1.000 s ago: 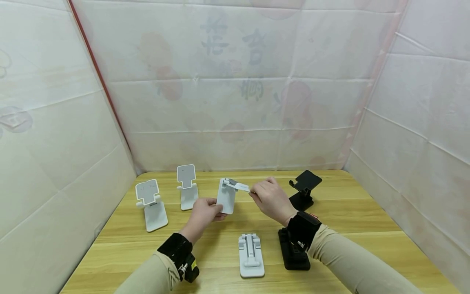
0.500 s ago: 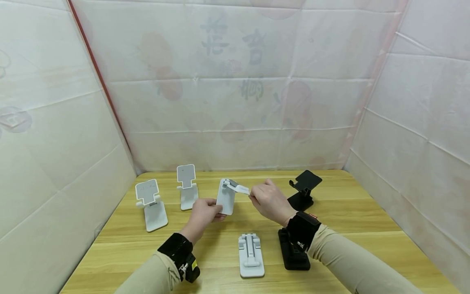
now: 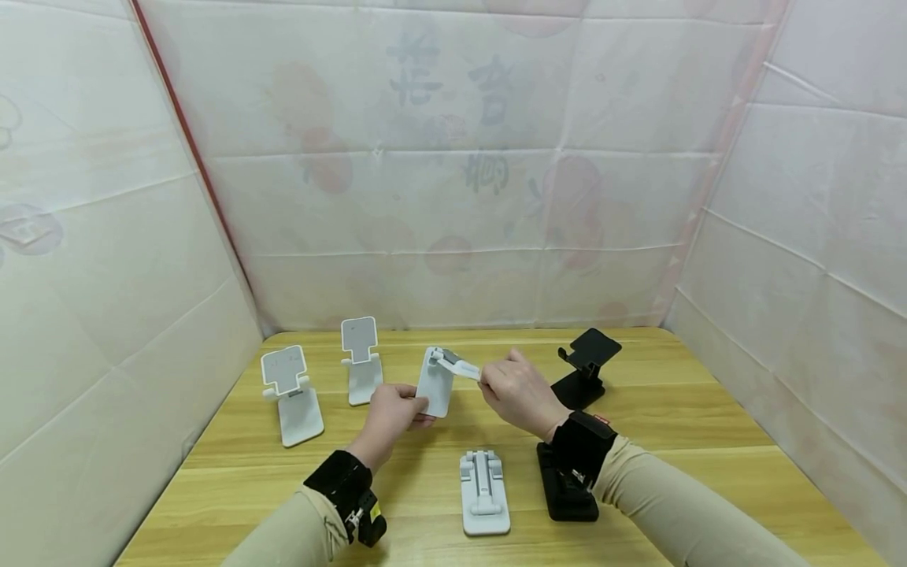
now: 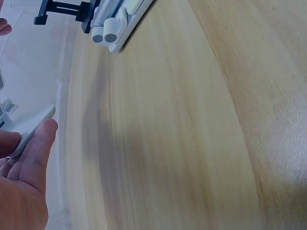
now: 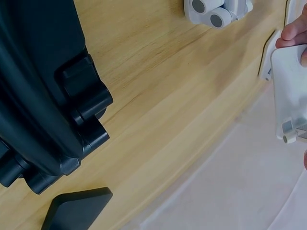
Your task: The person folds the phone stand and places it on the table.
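White stand [image 3: 434, 383]: left grip [image 3: 392, 408] pinches the base [image 3: 431, 400], right grip [image 3: 522, 396] pinches plate edge [image 3: 465, 369]. Pulling too hard could strain the hinge [image 3: 435, 357] or slip the base loose.

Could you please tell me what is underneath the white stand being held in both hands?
The left hand has fingers under the white stand; the wooden table lies below, apart from it. The stand itself hides its underside and part of those fingers.

White folding stand [image 3: 435, 390] in both hands [image 3: 392, 409] [image 3: 523, 394] over a wooden table [image 3: 411, 508], five more stands [image 3: 301, 417] [image 3: 364, 382] [image 3: 485, 500] [image 3: 565, 496] [image 3: 595, 349] around.
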Motion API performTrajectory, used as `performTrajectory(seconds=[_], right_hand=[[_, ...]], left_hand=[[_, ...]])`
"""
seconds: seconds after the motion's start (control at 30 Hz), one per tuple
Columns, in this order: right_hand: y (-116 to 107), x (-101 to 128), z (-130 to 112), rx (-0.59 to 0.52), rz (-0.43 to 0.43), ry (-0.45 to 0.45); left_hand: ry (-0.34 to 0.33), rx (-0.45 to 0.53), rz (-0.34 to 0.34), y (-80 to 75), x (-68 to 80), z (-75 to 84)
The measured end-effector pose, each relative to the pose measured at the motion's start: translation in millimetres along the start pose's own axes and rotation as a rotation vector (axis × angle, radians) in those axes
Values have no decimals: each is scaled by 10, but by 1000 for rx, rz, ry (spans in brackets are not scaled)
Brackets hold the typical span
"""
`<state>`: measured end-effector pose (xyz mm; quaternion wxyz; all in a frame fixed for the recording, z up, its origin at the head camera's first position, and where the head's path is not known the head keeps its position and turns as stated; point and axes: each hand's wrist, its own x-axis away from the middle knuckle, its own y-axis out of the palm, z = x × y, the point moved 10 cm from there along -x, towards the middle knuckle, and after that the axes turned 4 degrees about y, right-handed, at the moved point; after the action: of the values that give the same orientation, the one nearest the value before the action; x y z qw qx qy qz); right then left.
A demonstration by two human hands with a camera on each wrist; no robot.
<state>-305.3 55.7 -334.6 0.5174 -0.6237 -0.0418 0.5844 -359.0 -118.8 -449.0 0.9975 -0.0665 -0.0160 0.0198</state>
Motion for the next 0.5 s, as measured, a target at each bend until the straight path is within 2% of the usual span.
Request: performTrajectory(seconds=[0.5], right_hand=[[-6,8,-68,10,-4,-4]], left_hand=[[-20,-3,17,8,33,-18]])
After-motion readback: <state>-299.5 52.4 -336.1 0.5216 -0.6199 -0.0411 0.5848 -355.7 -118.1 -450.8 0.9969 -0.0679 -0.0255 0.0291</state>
